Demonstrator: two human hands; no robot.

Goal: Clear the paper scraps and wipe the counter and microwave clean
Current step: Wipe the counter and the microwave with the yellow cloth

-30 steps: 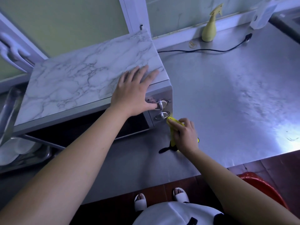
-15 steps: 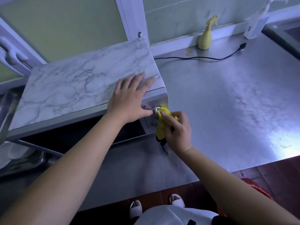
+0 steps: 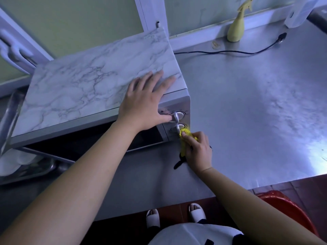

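The microwave (image 3: 99,82) has a marble-patterned top and stands on the steel counter (image 3: 247,110) at the left. My left hand (image 3: 146,99) lies flat on the top's front right corner, its thumb down by the upper knob (image 3: 178,115). My right hand (image 3: 198,149) grips a yellow cloth (image 3: 184,137) with a black end and presses it against the lower knob (image 3: 178,127) on the control panel. No paper scraps show on the counter.
A yellow spray bottle (image 3: 236,27) stands at the back wall beside a white bottle (image 3: 299,13). A black cable (image 3: 230,52) runs across the counter's rear. A metal tray (image 3: 26,167) sits left of the microwave. A red bin (image 3: 290,213) stands on the floor at the right.
My right hand slid the yellow cloth down from the upper knob to the lower knob. My left hand stayed on the microwave top.
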